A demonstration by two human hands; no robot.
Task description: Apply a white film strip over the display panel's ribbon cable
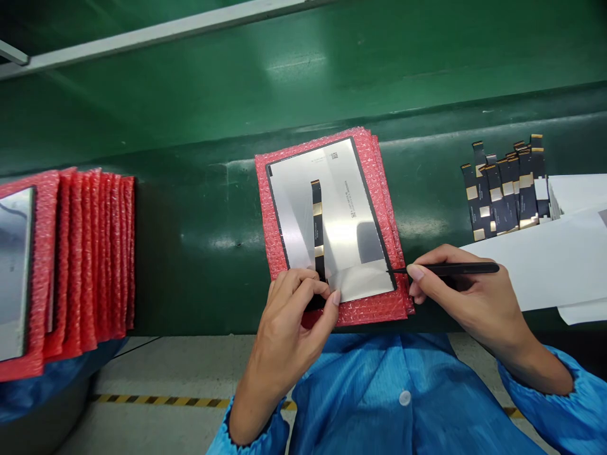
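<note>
A display panel (pixel 339 234) lies silver back up on red bubble-wrap sheets (pixel 374 309). A black flex cable (pixel 318 221) with gold patches runs up over its back from the lower edge. My left hand (pixel 296 309) is at that lower edge, thumb and forefinger pinched together beside the foot of the cable; what is between the fingertips is hidden. In my right hand (pixel 459 287) are slim black tweezers (pixel 467 268), held like a pen. Their thin tip points left and touches or hovers over the panel's lower right edge; I cannot tell which.
Red bubble-wrap sleeves (pixel 90 259) stand in an overlapping row at left, a panel (pixel 14 272) on the nearest. Several black flex cables (pixel 509 189) lie at right beside white sheets (pixel 559 259). Behind the green worktop (pixel 199 253) rises a green back surface (pixel 294 82).
</note>
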